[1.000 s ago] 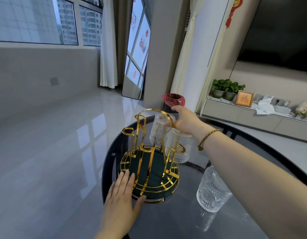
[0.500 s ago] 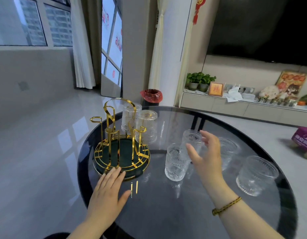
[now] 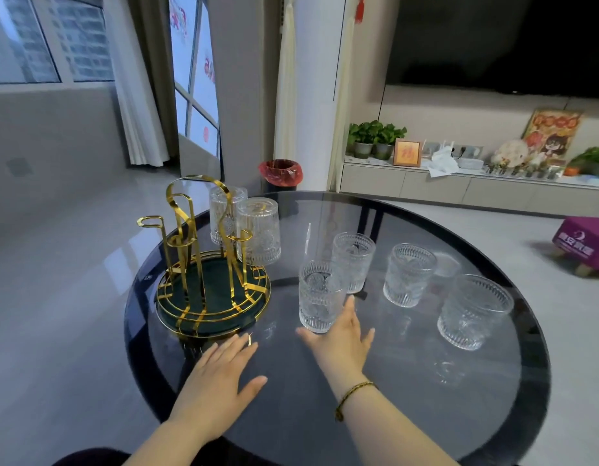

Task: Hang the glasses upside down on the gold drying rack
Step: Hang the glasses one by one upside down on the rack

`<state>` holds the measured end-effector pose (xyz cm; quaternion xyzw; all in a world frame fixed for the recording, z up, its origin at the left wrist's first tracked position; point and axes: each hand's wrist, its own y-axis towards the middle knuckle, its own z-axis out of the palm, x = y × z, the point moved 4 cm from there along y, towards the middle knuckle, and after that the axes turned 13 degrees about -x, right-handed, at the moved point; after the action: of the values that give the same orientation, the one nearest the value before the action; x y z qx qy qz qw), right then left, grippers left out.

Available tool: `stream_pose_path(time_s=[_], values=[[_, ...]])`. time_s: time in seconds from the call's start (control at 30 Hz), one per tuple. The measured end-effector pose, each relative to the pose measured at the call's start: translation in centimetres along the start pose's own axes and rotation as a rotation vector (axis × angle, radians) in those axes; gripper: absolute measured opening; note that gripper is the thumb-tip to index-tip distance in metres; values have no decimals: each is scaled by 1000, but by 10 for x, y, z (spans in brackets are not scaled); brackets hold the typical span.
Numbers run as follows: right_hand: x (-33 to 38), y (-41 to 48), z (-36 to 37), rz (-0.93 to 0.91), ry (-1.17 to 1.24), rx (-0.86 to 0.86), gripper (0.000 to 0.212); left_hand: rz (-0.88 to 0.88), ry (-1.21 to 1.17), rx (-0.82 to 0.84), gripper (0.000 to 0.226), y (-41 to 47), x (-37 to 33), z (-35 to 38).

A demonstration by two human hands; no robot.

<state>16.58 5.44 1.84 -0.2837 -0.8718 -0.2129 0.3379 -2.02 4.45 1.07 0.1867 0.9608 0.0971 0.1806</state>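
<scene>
Two glasses [image 3: 257,232] inverted on rack [image 3: 210,264]

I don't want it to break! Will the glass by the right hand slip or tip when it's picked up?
The nearest glass looks stiff and breakable, clear like real glass. Its ribbed, patterned sides probably help the right hand hold it. It stands upright on a smooth, glossy table, so a push may slide it rather than tip it.

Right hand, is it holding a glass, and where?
Not yet gripped: the right hand is open, fingers at the base of the nearest glass. Left hand holds nothing.
</scene>
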Motion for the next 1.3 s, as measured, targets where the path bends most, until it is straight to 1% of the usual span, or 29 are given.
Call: stream_pose_path(time_s=[0.07,0.17,0.3,0.43,0.57,0.67,0.77,0.83,0.93,1.0,1.13,1.2,1.3], values=[[3,5,5,61,34,-27,112,-2,0,-13,59,0,1,0],[4,9,10,96,26,-71,109,-6,-3,-19,59,1,1,1],[3,13,11,84,18,-111,85,-14,-8,-40,59,1,2,2],[1,10,9,58,36,-124,76,-10,-12,-40,59,1,3,3],[5,2,4,-13,225,-65,66,-13,-24,-48,59,0,5,2],[6,-3,-2,-59,321,15,56,-38,-56,-70,53,-1,5,-2],[1,-7,-15,-111,389,84,56,-75,-100,-136,43,-4,6,-11],[0,-6,-26,-167,414,95,54,-113,-118,-195,39,-5,12,-20],[5,-1,-42,-218,422,105,61,-182,-124,-319,39,-5,26,-35],[12,5,-50,-251,408,147,67,-218,-133,-384,40,-4,36,-43],[35,17,-72,-392,292,237,81,-278,-93,-390,51,0,58,-47],[49,23,-86,-454,257,245,77,-303,-86,-387,55,4,66,-47],[71,32,-104,-455,309,306,64,-273,-53,-331,56,11,71,-43]])
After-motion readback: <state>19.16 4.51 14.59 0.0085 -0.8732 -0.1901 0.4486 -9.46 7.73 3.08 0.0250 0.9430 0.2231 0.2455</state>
